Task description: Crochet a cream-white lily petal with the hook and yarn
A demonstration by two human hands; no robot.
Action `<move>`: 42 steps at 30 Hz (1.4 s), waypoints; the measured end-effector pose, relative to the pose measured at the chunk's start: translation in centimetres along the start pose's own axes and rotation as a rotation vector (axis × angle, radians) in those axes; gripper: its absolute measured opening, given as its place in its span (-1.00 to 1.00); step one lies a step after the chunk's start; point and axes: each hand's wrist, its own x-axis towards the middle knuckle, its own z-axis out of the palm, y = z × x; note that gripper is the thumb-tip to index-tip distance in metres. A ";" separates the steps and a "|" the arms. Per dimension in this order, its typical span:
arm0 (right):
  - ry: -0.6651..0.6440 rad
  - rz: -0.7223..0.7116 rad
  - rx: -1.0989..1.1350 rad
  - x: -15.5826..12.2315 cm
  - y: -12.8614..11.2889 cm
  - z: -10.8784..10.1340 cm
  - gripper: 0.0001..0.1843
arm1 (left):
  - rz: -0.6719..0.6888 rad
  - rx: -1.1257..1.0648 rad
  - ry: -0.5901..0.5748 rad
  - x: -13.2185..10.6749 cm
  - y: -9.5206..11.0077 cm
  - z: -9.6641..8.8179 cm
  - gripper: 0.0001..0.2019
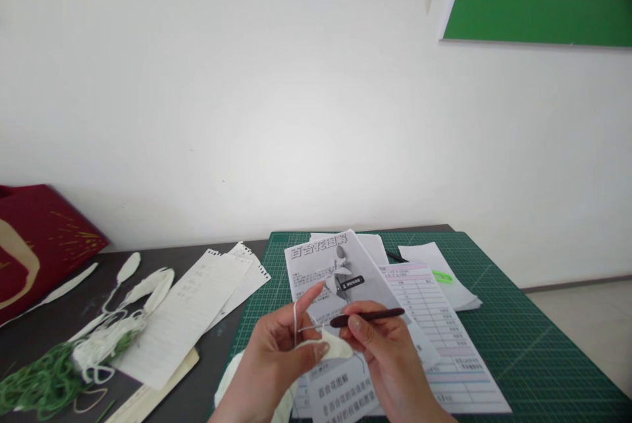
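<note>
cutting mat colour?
Green with a pale grid, seen in the head view: the cutting mat lies under the papers.

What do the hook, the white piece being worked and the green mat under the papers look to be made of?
The crochet hook in the right hand has a dark, matte handle, probably rubber or plastic; its tip is hidden. The white crocheted piece, pinched by the left hand, looks like soft yarn, with a strand over the forefinger. The cutting mat seems smooth vinyl or rubber, printed with a grid.
</note>
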 end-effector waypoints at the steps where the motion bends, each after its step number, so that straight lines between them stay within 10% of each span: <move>1: -0.002 0.010 0.013 0.0 0.0 0.0 -0.80 | -0.003 -0.002 -0.002 0.0 0.0 0.0 -0.40; 42: 0.021 0.146 0.147 0.1 0.0 0.1 -0.76 | -0.027 -0.013 -0.009 0.0 0.0 0.1 -0.57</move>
